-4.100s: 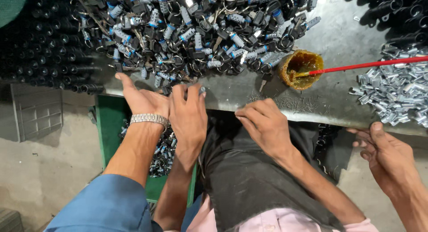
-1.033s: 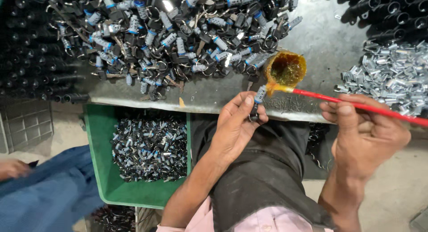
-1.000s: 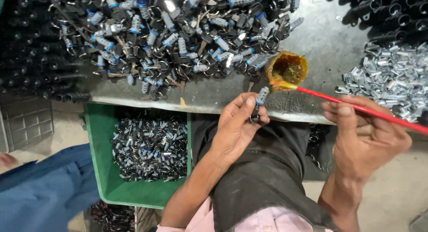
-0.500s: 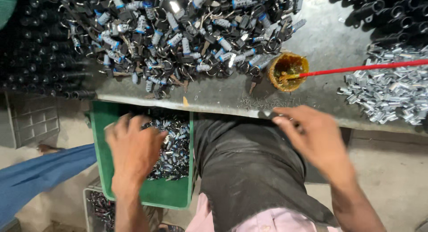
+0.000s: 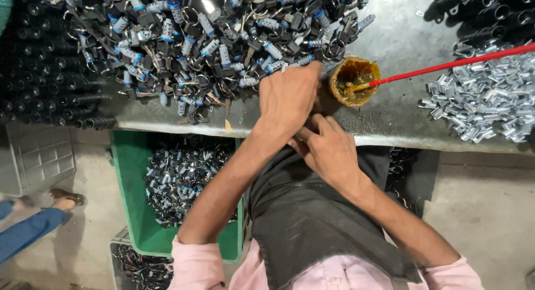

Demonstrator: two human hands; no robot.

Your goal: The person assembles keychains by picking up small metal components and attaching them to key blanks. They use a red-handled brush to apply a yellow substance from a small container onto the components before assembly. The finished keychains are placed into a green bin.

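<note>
The person's left hand reaches forward over the grey tabletop to the near edge of the heap of small lock parts – silver and blue barrels tangled with key rings and dark keys – and lies palm down with its fingers curled among the nearest pieces; whether they have closed on one cannot be told, since the back of the hand hides them. The right hand sits just behind it at the tabletop's front edge, touching the left wrist, fingers loosely bent, and nothing shows in its grip. Just to the right of the left hand stands a small round pot of amber grease, with a thin red stick resting in it and slanting away over a separate pile of bright metal clips. Below the tabletop, to the left of the person's dark apron, a green crate holds more silver barrels. By the look of it, this is the picking step – drawing one piece from the heap. A next move would call for freeing a single barrel from the tangled rings, then a steady hold beside the pot.
</note>
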